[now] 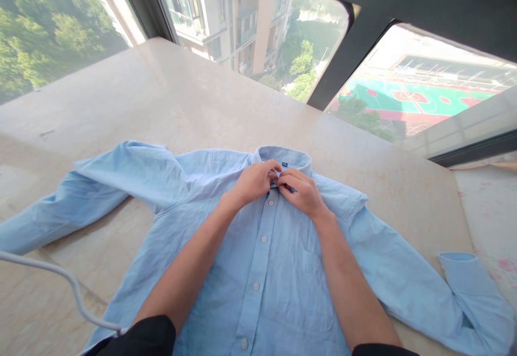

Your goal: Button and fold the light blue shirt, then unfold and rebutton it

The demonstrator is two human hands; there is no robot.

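A light blue button-up shirt [226, 248] lies face up, its sleeves spread to both sides. At the base of its collar [283, 154], my left hand [258, 179] and my right hand [299, 188] meet, fingertips nearly touching. Both hands are closed in a pinch on the collar's front edges, where the top of the button placket begins. The bit of cloth or button between the fingertips is mostly hidden. Below them, several white buttons [264, 239] run down the placket, which lies closed. A chest pocket [313, 291] shows beside my right forearm.
The shirt rests on a pale marble-like sill [194, 103]. Behind it stand windows with dark frames [339, 57], with trees and buildings outside. A white cable [68, 278] curves in at lower left. Floral fabric [490, 221] lies along the right side.
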